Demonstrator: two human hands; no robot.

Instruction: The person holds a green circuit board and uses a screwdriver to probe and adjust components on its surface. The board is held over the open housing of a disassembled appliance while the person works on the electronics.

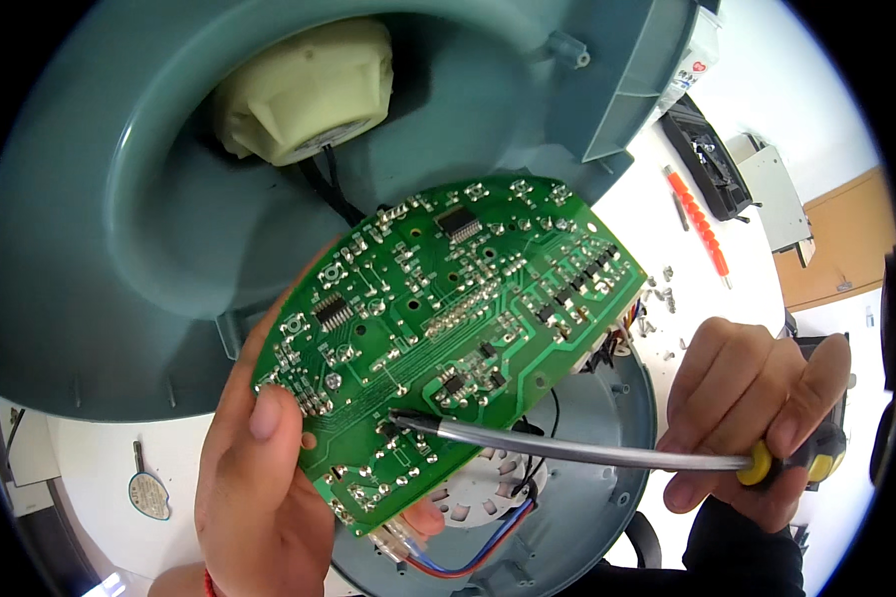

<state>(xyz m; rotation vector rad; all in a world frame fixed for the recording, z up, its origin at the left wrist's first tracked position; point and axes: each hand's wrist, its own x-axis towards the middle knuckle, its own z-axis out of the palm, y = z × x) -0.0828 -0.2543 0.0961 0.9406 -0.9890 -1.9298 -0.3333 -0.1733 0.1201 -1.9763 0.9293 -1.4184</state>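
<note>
A green circuit board (438, 328), rounded along one side and dotted with chips and solder joints, is tilted up in my left hand (259, 488). The thumb presses its near left edge while other fingers reach underneath. My right hand (747, 418) grips a screwdriver (587, 450) by its black and yellow handle. Its long metal shaft points left, and the dark tip lies over the lower part of the board; whether it touches I cannot tell. Blue and red wires (478, 562) run from beneath the board near a round grey-green housing (597, 497).
A large grey-green shell (80, 249) with a cream motor-like part (309, 95) fills the far left. On the white table lie loose screws (667, 298), an orange flexible shaft (702, 224), a black tool case (707, 159) and a small tag-shaped piece (149, 495).
</note>
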